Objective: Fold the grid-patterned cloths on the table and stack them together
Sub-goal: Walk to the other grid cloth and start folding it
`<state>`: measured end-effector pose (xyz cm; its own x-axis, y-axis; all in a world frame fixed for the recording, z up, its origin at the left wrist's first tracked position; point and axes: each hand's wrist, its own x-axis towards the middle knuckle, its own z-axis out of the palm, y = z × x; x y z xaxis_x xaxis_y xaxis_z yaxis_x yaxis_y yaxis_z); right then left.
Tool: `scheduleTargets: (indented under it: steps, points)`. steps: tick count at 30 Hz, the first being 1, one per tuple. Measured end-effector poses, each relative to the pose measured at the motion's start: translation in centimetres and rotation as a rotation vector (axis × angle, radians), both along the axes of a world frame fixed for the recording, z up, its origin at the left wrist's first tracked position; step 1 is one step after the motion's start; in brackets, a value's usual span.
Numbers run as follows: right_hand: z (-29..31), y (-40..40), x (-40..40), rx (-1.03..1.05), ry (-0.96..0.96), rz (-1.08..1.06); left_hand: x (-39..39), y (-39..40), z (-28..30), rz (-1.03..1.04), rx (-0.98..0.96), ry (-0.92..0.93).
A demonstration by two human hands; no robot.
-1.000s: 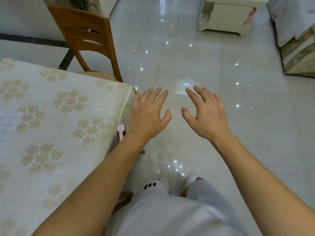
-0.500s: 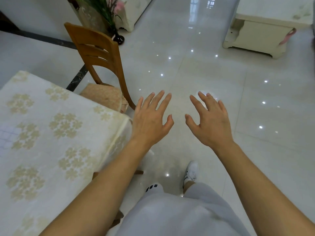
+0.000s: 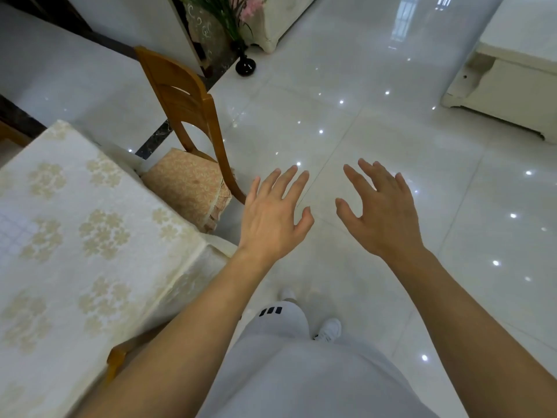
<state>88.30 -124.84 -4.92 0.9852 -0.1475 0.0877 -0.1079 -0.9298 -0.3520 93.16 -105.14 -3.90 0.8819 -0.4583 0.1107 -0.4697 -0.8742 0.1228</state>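
Note:
A table [image 3: 99, 267] under a cream cloth with gold flower prints fills the left side. At its far left edge a small corner of a pale grid-patterned cloth [image 3: 13, 230] shows; the rest is cut off by the frame. My left hand [image 3: 272, 215] hovers over the floor just right of the table's corner, fingers spread, holding nothing. My right hand [image 3: 381, 209] is beside it, further right, also spread and empty. Both hands are off the table and apart from the cloth.
A wooden chair [image 3: 187, 116] with a patterned cushion stands at the table's far corner. A black vase [image 3: 245, 66] with flowers sits on the glossy white floor behind it. A cream cabinet [image 3: 509, 95] is at the right. My legs and white shoes are below.
The view has tilted up and swung, so the table slid left and down and more floor and the vase came into sight. Both hands stay spread and empty in front of me.

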Motion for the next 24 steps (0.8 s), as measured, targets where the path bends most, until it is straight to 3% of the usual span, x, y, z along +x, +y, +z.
scheduleTargets:
  steps: [10, 24]
  points:
    - [-0.8, -2.3, 11.3, 0.007, 0.003, 0.088, 10.5, -1.9, -0.6, 0.054, -0.012, 0.017]
    - [-0.1, -1.4, 37.0, -0.001, -0.017, 0.194, 34.3, -1.4, -0.6, 0.159, -0.08, 0.064]
